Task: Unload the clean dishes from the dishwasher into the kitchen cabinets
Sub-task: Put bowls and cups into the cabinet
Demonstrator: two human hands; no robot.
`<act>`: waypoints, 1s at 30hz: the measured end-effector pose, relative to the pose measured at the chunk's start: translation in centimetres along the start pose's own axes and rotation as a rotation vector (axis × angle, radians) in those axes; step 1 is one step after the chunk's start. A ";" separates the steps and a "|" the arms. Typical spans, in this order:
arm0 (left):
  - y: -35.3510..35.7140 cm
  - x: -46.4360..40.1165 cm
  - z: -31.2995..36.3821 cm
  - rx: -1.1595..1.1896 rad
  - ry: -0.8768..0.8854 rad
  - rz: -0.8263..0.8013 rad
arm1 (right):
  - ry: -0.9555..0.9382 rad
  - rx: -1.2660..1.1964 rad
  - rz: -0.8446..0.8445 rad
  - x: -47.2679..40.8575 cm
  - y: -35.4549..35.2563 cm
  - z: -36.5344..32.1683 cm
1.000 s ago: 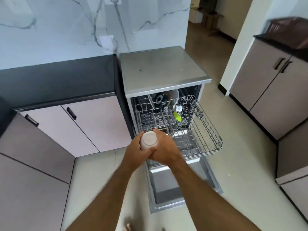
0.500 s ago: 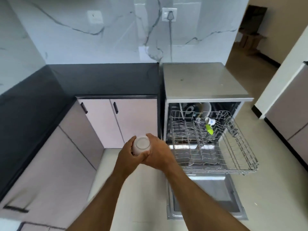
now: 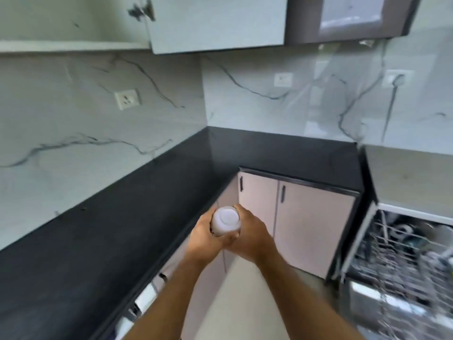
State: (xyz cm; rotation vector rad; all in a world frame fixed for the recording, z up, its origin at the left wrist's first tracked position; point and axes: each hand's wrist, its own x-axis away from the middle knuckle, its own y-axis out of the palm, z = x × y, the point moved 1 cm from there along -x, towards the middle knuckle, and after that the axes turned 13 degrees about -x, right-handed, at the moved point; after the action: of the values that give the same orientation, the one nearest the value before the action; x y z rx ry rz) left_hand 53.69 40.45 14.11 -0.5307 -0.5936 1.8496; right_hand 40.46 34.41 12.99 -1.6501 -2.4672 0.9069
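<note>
A white cup [image 3: 225, 220], bottom up, sits between both my hands in front of the black counter corner. My left hand [image 3: 204, 238] grips its left side and my right hand [image 3: 250, 235] wraps its right side and underside. The open dishwasher [image 3: 402, 261] stands at the right edge, its wire rack pulled out with several blurred dishes in it. White upper cabinets [image 3: 215, 23] hang above the counter, doors closed.
The black L-shaped counter [image 3: 122, 217] runs along the left and back walls. Pale lower cabinet doors [image 3: 313, 229] with dark handles sit beside the dishwasher. Wall sockets [image 3: 127, 99] are set in the marble backsplash. A dark-framed glass-front cabinet [image 3: 353, 15] hangs top right.
My view has swung left and up from the dishwasher to the counter corner and upper cabinets. Both hands still hold the white cup and have carried it leftward, away from the rack.
</note>
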 end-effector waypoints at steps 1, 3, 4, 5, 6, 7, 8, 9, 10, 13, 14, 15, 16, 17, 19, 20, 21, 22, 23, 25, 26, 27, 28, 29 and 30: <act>-1.9 -0.4 -0.2 0.017 -0.005 0.025 | -0.031 0.011 0.003 -1.3 1.0 -1.4; -5.8 -1.5 0.1 0.033 0.012 0.089 | -0.103 0.026 0.026 -3.8 2.4 -4.5; -7.4 -2.0 0.4 0.031 0.024 0.114 | -0.128 0.027 0.044 -4.8 2.8 -5.9; -9.2 -2.5 0.8 0.022 0.033 0.146 | -0.160 0.023 0.062 -6.0 3.1 -7.6; -10.9 -3.1 1.3 0.007 0.041 0.185 | -0.191 0.022 0.070 -7.1 3.4 -9.1; -12.5 -3.7 1.8 -0.011 0.051 0.228 | -0.224 0.022 0.070 -8.3 3.6 -10.7; -14.1 -4.3 2.4 -0.029 0.062 0.270 | -0.251 0.020 0.068 -9.5 3.8 -12.1; -15.4 -4.9 3.0 -0.049 0.074 0.305 | -0.273 0.013 0.070 -10.5 3.8 -13.5; -16.9 -5.6 3.5 -0.063 0.090 0.341 | -0.300 0.000 0.072 -11.7 3.8 -14.9; -20.5 -7.8 4.8 -0.096 0.118 0.419 | -0.350 0.002 0.044 -15.1 3.9 -18.4; -21.5 -8.6 5.2 -0.111 0.128 0.440 | -0.369 0.009 0.038 -16.3 3.9 -19.3; -22.6 -9.6 5.6 -0.132 0.134 0.465 | -0.400 0.013 0.038 -17.7 3.9 -20.2; -23.4 -10.5 6.0 -0.146 0.143 0.489 | -0.431 0.019 0.038 -19.1 3.9 -20.9; -24.3 -11.6 6.3 -0.156 0.152 0.511 | -0.464 0.023 0.040 -20.6 3.8 -21.5; -25.6 -13.7 7.1 -0.174 0.153 0.544 | -0.506 0.036 0.052 -23.5 3.7 -22.5; -26.3 -14.7 7.6 -0.184 0.148 0.568 | -0.524 0.030 0.061 -25.1 3.6 -23.0; -26.8 -15.7 8.0 -0.193 0.145 0.596 | -0.540 0.020 0.067 -26.5 3.4 -23.3; -27.2 -16.7 8.6 -0.205 0.149 0.625 | -0.557 0.004 0.070 -28.1 3.2 -23.6; -27.7 -17.7 9.1 -0.222 0.161 0.646 | -0.573 -0.010 0.078 -29.7 3.0 -23.9; -28.6 -19.6 10.0 -0.287 0.182 0.682 | -0.605 -0.029 0.093 -32.6 2.4 -24.5; -29.1 -20.6 10.4 -0.326 0.183 0.704 | -0.619 -0.037 0.089 -34.0 2.1 -24.7; -29.5 -21.7 10.9 -0.363 0.184 0.727 | -0.637 -0.043 0.082 -35.3 1.8 -25.0; -30.1 -22.9 11.4 -0.390 0.195 0.745 | -0.660 -0.055 0.076 -36.7 1.5 -25.4; -30.6 -23.3 11.6 -0.411 0.199 0.745 | -0.677 -0.070 0.078 -37.3 1.4 -25.7; -31.1 -24.6 12.2 -0.423 0.206 0.765 | -0.697 -0.091 0.072 -38.8 1.1 -26.1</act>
State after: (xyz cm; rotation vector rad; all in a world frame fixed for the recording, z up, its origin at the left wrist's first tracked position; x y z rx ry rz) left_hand 76.65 24.99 44.93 -1.3598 -0.7021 2.3360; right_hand 67.09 13.12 44.97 -1.6635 -2.9036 1.6352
